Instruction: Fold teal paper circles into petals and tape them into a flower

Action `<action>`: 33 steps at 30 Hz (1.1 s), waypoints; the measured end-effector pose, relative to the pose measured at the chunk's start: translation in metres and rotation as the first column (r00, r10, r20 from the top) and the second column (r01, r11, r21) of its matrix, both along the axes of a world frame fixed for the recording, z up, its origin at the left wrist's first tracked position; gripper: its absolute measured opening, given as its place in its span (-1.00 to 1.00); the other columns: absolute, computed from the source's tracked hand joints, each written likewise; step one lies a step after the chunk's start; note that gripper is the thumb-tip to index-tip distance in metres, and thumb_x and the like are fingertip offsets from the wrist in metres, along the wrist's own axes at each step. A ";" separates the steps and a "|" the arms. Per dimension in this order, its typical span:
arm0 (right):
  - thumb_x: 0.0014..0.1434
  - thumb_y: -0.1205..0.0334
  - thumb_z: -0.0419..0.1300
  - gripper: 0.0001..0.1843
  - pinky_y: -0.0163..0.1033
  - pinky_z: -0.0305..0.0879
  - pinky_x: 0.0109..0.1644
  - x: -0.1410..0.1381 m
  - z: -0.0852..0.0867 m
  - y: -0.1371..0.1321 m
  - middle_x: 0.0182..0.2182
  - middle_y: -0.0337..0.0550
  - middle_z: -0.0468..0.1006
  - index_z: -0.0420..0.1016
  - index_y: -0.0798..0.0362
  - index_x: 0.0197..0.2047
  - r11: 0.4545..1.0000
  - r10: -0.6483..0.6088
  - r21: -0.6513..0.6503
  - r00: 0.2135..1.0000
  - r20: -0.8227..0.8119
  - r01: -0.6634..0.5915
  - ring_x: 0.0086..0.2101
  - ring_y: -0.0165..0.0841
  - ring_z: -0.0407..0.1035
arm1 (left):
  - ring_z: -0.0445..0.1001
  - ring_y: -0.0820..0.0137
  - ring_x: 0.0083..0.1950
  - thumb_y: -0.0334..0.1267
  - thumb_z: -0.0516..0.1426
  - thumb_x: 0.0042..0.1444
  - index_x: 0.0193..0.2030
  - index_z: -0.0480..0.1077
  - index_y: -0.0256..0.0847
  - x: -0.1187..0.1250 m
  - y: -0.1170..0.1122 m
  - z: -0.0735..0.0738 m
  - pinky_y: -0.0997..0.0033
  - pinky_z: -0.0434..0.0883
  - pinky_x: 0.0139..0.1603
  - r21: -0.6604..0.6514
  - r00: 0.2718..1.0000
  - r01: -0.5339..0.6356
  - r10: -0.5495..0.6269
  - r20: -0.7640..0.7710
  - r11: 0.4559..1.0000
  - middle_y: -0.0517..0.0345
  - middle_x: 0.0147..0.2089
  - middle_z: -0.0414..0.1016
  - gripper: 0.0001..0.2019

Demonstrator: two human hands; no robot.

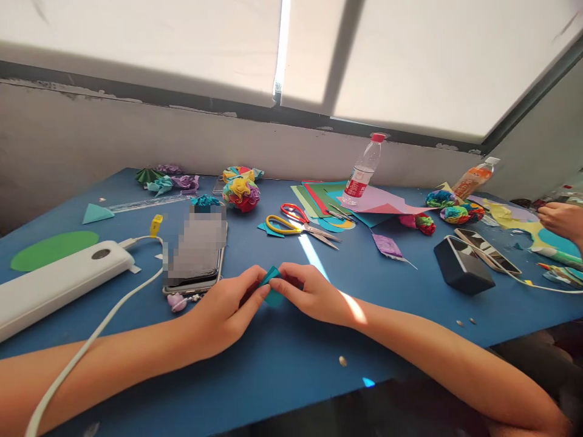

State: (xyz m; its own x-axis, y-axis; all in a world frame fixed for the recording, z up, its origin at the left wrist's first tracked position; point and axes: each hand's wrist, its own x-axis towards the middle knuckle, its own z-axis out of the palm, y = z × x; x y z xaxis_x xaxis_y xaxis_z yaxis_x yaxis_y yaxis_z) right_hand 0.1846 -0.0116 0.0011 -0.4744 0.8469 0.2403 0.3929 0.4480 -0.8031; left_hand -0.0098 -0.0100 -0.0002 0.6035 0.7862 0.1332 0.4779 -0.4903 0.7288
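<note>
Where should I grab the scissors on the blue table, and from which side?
Probably by the yellow and red handle loops, from the left: the scissors lie slightly open, their blades pointing right and toward the person.

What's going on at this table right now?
The person's left hand and right hand both have a grip on one small piece of teal paper, pinched between thumbs and fingers; it looks folded. Scissors lie on the blue table beyond the hands, blades slightly apart, and a phone lies near the left hand. Another person's hand shows at the picture's right edge.
</note>
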 end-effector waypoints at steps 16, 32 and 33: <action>0.25 0.06 0.01 -0.73 -0.38 -0.04 -0.48 0.000 0.001 -0.002 -0.57 -0.37 0.12 0.27 0.09 -0.36 0.993 0.038 -0.105 0.997 -0.074 -0.045 -0.52 -0.53 -0.02 | 0.10 0.51 -0.48 -0.12 -0.11 0.28 -0.33 0.25 -0.22 0.000 0.001 0.007 0.51 0.12 -0.46 -0.104 0.999 0.022 -0.019 0.035 0.994 0.33 -0.50 0.12 -0.73; 0.26 0.11 -0.01 -0.71 -0.39 0.00 -0.50 0.002 0.007 -0.003 -0.60 -0.37 0.16 0.22 0.08 -0.43 0.981 0.031 -0.185 0.994 -0.103 -0.050 -0.55 -0.53 0.05 | 0.05 0.56 -0.54 -0.11 -0.02 0.24 -0.44 0.23 -0.22 0.002 0.010 -0.005 0.58 0.07 -0.57 -0.235 0.983 0.090 -0.049 0.177 0.968 0.35 -0.55 0.02 -0.72; 0.27 0.10 -0.01 -0.70 -0.39 0.02 -0.50 0.002 0.008 -0.003 -0.61 -0.36 0.19 0.21 0.08 -0.45 0.975 0.044 -0.212 0.995 -0.090 -0.062 -0.56 -0.53 0.07 | 0.05 0.56 -0.54 -0.11 -0.01 0.23 -0.44 0.23 -0.22 0.002 0.010 -0.006 0.58 0.07 -0.58 -0.230 0.982 0.075 -0.032 0.185 0.970 0.35 -0.55 0.03 -0.72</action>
State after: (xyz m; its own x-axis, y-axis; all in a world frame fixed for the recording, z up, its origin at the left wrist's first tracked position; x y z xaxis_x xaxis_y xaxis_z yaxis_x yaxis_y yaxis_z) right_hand 0.1871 -0.0144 0.0087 -0.5058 0.8571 0.0972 0.3000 0.2804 -0.9118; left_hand -0.0080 -0.0005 -0.0057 0.6288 0.7754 0.0581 0.3074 -0.3166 0.8974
